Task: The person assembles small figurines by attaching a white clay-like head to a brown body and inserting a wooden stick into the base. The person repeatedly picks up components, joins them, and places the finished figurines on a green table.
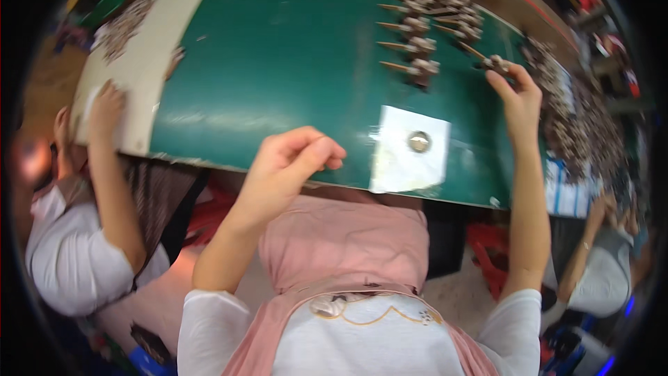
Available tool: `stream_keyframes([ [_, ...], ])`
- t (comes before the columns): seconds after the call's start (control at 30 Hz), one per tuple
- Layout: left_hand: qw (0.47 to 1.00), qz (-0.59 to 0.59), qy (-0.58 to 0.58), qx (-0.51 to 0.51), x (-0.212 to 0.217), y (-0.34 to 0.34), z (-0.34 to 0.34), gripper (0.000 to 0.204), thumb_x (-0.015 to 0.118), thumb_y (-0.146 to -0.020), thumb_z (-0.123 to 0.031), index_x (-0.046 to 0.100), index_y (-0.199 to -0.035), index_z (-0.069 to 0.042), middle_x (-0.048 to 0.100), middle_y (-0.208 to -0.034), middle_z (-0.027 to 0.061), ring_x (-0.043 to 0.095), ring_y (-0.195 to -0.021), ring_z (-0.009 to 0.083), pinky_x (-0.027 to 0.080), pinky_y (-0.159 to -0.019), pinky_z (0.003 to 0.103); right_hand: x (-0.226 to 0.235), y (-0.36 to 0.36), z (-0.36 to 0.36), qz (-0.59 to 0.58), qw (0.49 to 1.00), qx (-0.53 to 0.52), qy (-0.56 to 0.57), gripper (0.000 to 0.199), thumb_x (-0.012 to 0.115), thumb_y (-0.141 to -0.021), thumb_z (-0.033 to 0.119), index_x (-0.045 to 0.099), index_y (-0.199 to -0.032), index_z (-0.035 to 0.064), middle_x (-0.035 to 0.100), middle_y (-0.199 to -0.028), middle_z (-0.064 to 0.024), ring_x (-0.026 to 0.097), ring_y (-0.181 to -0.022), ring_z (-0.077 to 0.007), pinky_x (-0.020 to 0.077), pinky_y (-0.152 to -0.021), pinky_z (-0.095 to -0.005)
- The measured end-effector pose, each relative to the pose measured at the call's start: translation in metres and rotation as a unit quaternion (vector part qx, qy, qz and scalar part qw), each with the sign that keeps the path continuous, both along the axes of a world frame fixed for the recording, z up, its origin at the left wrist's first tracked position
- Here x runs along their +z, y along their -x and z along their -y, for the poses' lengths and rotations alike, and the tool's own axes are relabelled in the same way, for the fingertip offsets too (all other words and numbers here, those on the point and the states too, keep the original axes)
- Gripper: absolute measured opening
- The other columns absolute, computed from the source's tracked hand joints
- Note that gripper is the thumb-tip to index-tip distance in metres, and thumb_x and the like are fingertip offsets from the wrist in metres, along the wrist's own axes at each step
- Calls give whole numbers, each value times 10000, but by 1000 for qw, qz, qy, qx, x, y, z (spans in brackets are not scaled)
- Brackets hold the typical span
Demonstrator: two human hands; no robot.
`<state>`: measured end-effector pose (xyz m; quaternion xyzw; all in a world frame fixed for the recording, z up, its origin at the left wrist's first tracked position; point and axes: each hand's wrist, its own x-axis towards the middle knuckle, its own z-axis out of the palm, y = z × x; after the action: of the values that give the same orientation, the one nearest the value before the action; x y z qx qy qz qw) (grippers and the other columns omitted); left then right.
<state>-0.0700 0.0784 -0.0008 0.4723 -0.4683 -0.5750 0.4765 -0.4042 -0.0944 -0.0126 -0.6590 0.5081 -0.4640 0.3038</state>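
Note:
My right hand (520,94) reaches out over the green tabletop. Its thumb and fingertips pinch a small brown-and-whitish piece on a pointed wooden stick (495,64). Left of it, similar small pieces on wooden sticks (421,47) stand in a column, with a denser cluster behind them. My left hand (292,160) hovers at the near table edge, fingers curled and thumb pressed against them. Whatever it may hold is hidden. Between my hands lies a white sheet (396,167) with a small round shiny dish (419,141) on it.
A large heap of small brown pieces (577,125) lies at the right, beside a blue-and-white packet (565,188). At left, a person's hand (108,108) rests on a pale tabletop (142,83) near another brown pile (129,28). Another person (602,264) sits at right.

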Motion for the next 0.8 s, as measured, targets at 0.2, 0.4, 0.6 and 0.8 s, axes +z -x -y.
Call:
stream_keyframes([
  [0.2, 812, 477, 179, 286, 10, -101, 38, 189, 544, -917, -137, 619, -826, 11, 622, -705, 141, 601, -625, 234, 460, -589, 330, -29, -1, 26, -168, 985, -24, 29, 366, 763, -758, 155, 639, -1050, -27, 584, -914, -35, 486, -753, -107, 421, -682, -236],
  [0.4, 724, 614, 113, 292, -40, -265, 105, 313, 679, -817, -310, 659, -906, -11, 648, -832, 204, 635, -796, 333, 495, -715, 404, -18, -2, -10, -27, 999, -5, -26, 490, 727, -796, 155, 567, -1234, 4, 584, -1096, -71, 545, -913, -115, 464, -745, -239],
  [0.6, 827, 535, 122, 123, -14, -178, 78, 164, 639, -876, -139, 600, -835, 14, 549, -663, 43, 479, -620, 104, 415, -596, 250, 13, 31, -83, -83, 993, -69, 39, 237, 681, -815, 112, 660, -1029, 12, 631, -1006, -83, 590, -908, -146, 459, -736, -251],
  [0.8, 843, 506, 174, 54, -5, -67, 65, 89, 640, -841, -35, 604, -889, 31, 533, -704, 35, 462, -631, 100, 394, -588, 242, 16, 105, -80, -20, 964, -264, 33, 176, 641, -876, 105, 663, -986, -31, 650, -816, -24, 588, -706, -75, 448, -647, -196],
])
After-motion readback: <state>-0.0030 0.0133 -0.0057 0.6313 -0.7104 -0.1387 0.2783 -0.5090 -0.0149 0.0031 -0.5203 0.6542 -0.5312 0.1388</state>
